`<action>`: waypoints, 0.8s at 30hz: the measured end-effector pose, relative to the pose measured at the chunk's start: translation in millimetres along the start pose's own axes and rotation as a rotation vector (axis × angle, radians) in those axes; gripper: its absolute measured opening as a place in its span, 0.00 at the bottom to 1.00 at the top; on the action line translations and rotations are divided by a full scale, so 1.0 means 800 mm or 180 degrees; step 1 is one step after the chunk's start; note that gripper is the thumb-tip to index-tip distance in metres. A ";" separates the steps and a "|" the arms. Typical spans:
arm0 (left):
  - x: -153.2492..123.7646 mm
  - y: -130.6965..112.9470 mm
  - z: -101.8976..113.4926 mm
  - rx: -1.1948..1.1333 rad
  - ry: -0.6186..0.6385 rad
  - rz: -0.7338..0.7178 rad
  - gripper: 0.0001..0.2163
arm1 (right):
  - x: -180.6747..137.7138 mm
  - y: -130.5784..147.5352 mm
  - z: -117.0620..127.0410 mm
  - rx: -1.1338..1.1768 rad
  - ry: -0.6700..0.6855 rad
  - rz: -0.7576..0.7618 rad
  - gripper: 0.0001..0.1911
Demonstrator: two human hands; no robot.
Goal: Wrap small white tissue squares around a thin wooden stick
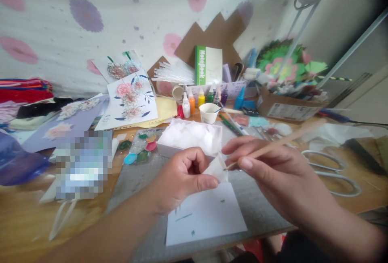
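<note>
In my left hand (190, 174) a small folded white piece of tissue or thin paper (216, 168) is pinched between thumb and fingers. My right hand (273, 170) grips a slim paintbrush with a pale wooden handle (287, 136). Its narrow end points left and meets, or nearly meets, the edge of the white piece. Below both hands lies a white sheet (206, 218) with a few green marks, on a grey cutting mat (133, 198). Just behind my left hand stands a white box (169, 148) filled with fluffy white material.
Paint pots (142, 155) sit left of the box. Behind it are a paper cup (209, 113), several paint bottles (201, 98) and a notebook (209, 64). Large scissors (342, 184) lie right, before a cardboard box (291, 109). Flower pictures (130, 101) lean at the back left.
</note>
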State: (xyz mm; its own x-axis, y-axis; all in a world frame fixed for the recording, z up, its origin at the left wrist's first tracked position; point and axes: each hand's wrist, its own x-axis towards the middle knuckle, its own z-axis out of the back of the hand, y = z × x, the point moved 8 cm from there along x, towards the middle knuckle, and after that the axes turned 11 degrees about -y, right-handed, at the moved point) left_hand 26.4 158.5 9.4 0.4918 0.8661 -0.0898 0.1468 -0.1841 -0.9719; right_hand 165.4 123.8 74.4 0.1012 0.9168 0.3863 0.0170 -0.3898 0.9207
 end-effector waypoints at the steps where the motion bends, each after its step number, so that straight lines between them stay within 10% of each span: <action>1: 0.000 0.000 0.000 0.0029 -0.0002 -0.0008 0.19 | 0.000 0.002 0.000 -0.0045 -0.0004 0.0027 0.05; 8: -0.001 -0.006 0.003 0.0429 -0.0160 -0.0217 0.16 | 0.002 0.015 -0.004 -0.0337 -0.0077 0.0268 0.07; 16: -0.042 -0.075 0.016 0.2025 -0.1468 -0.2442 0.11 | 0.004 0.027 -0.004 -0.0971 -0.0205 0.0633 0.05; 24: -0.031 -0.056 -0.003 0.1809 -0.0798 -0.1631 0.06 | 0.001 0.028 -0.019 -0.1021 -0.0033 0.0835 0.06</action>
State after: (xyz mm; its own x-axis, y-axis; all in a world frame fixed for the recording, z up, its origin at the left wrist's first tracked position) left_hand 10.0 144.1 56.0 0.2645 0.8698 0.4166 -0.1905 0.4706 -0.8615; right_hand 150.5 117.0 96.5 0.0709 0.7885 0.6110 -0.3213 -0.5618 0.7623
